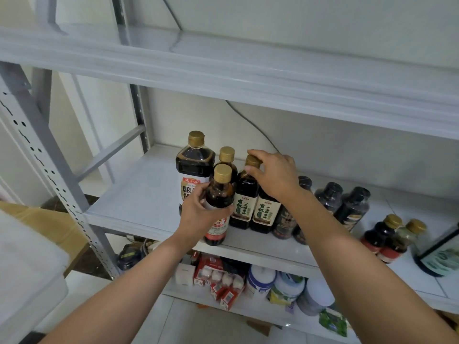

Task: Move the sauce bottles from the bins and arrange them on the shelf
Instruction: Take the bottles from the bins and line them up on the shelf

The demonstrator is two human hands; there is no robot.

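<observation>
Left hand point(198, 214) fingers wrap the red-label bottle point(218, 207), right hand point(273, 175) fingers pinch a cap point(252, 161); advise seating both upright, tight in line on the shelf point(139, 194).

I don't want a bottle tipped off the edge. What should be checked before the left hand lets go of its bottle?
1. Left hand wrapped round the red-labelled bottle: ok.
2. That bottle's base on the shelf: cannot tell; it is very near the front edge.
3. Bottle upright: not ok, slightly tilted.
4. Right hand steadying the gold cap of a green-lettered bottle: ok.
5. Free shelf to the left: ok.
</observation>
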